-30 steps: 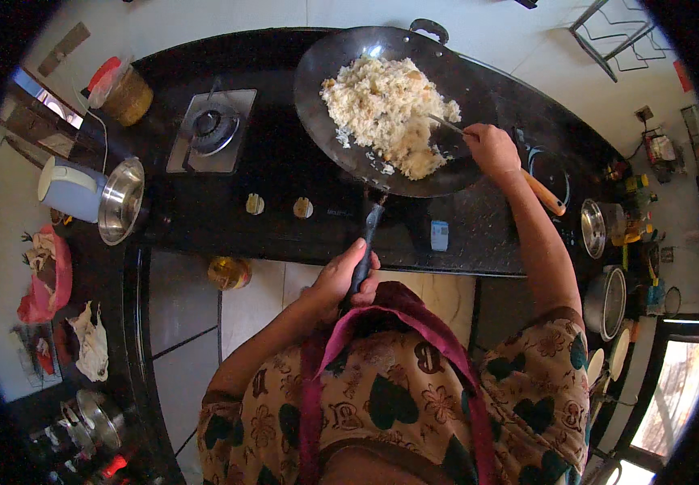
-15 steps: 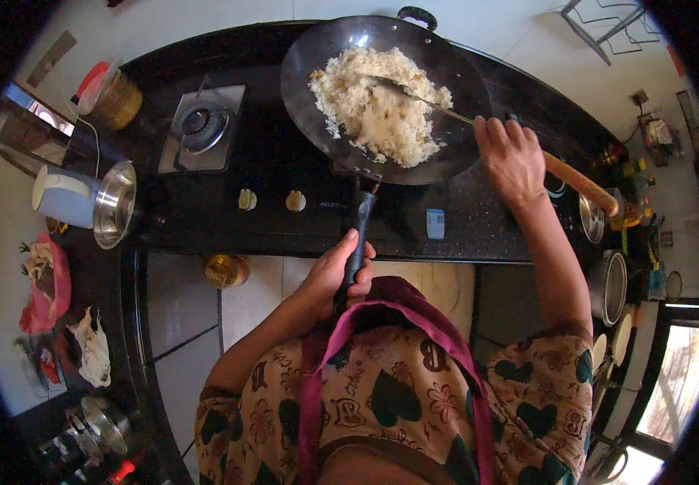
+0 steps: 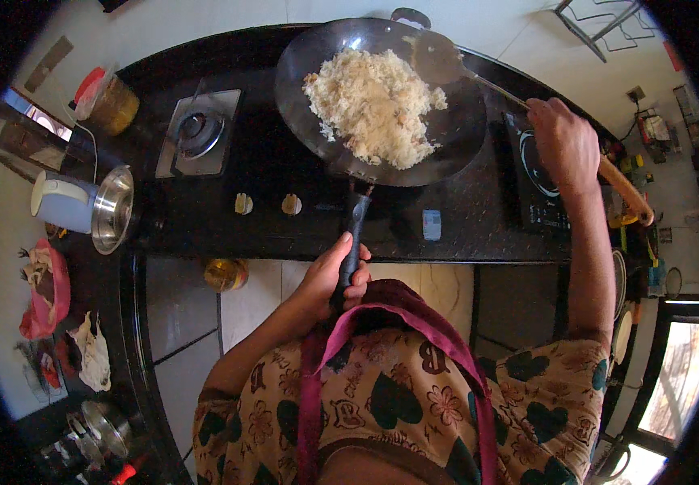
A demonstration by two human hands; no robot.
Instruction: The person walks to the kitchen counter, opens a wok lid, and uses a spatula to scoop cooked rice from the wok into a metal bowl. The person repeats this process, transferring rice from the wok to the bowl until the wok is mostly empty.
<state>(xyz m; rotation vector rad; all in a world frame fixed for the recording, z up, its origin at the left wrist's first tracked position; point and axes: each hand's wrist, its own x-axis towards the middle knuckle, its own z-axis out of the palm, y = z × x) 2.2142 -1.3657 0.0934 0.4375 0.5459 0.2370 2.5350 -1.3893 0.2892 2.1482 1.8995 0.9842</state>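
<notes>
Rice (image 3: 373, 109) lies left of your right hand (image 3: 563, 145), whose fingers wrap the spatula (image 3: 437, 61) slanting away leftward; your left hand (image 3: 337, 271) curls round the wok handle (image 3: 357, 214).

tan top (image 3: 420, 386) — dark-green hearts (image 3: 395, 402), outlined flowers (image 3: 445, 402) | maroon apron (image 3: 390, 294) — magenta straps (image 3: 311, 404)

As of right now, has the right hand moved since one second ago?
Yes: the right hand has moved to the person's right, farther from the fixed gas burner, with the spatula in its grip.
</notes>
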